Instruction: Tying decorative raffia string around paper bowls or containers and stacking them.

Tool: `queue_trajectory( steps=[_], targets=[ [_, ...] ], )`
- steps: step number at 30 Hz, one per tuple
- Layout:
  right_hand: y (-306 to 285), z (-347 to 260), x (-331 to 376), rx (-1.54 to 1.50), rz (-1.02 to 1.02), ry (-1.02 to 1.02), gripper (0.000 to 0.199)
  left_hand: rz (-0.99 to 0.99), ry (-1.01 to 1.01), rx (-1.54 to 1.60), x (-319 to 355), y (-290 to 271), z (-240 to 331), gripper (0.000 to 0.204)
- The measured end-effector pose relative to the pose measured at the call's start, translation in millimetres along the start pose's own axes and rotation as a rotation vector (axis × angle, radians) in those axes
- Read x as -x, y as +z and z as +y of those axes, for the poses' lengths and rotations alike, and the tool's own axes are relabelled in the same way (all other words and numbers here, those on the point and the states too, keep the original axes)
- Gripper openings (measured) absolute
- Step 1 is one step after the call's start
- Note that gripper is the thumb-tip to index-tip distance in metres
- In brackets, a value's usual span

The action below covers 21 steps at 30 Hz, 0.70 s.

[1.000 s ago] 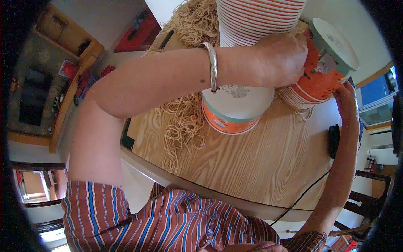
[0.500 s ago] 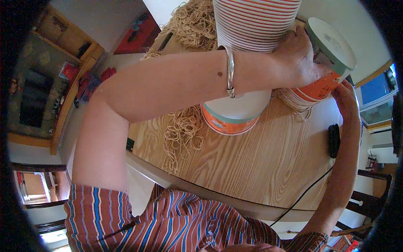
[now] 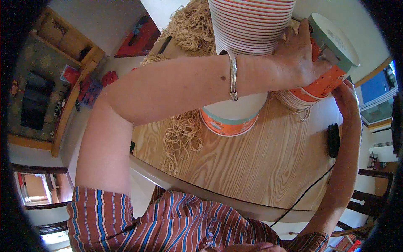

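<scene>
My left arm reaches across to the right, and my left hand (image 3: 300,56) is at the orange and green paper bucket (image 3: 325,82), its thumb over the orange side and its fingers spread upward. My right hand (image 3: 347,98) grips that bucket from the right side; its fingertips are partly hidden. The bucket is tilted, its pale round base facing up and right. Several white rims (image 3: 292,103) nested beneath it show at the lower left, with beige string (image 3: 304,114) hanging by them. Another orange and green bucket (image 3: 228,126) stands upside down on the table, partly behind my left forearm.
A tall stack of white paper buckets with red-orange lines (image 3: 252,27) rises at the back. Beige string lies in a heap (image 3: 193,29) beside it and in a loose tangle (image 3: 182,134) on the wooden table (image 3: 260,168). A black object (image 3: 333,140) and a cable (image 3: 304,193) are at the right.
My left hand's fingers have opened and stretched upward, with the thumb lifted along the bucket's side. The right hand stays on the bucket almost unmoved. The view has shifted slightly.
</scene>
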State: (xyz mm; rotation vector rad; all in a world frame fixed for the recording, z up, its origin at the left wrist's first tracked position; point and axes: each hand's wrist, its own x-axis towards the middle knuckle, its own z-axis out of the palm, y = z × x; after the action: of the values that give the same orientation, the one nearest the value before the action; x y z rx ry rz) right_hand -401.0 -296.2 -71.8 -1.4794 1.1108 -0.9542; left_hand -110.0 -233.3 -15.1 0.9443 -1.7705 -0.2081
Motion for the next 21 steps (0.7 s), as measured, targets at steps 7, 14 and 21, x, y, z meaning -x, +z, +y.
queue_trajectory(
  steps=[7, 14, 21],
  targets=[
    [-11, 4, 0, 0.083, -0.074, -0.205, 0.028, 0.006, -0.064, 0.106, 1, 2, 1, 0.073],
    [-8, -3, -3, -0.449, -0.007, 0.093, 0.028, -0.190, -0.189, 0.135, 6, -12, -4, 0.048],
    [-32, 17, -18, -0.473, -0.018, 0.135, 0.030, -0.361, -0.353, 0.119, 11, -10, -1, 0.058]
  ],
)
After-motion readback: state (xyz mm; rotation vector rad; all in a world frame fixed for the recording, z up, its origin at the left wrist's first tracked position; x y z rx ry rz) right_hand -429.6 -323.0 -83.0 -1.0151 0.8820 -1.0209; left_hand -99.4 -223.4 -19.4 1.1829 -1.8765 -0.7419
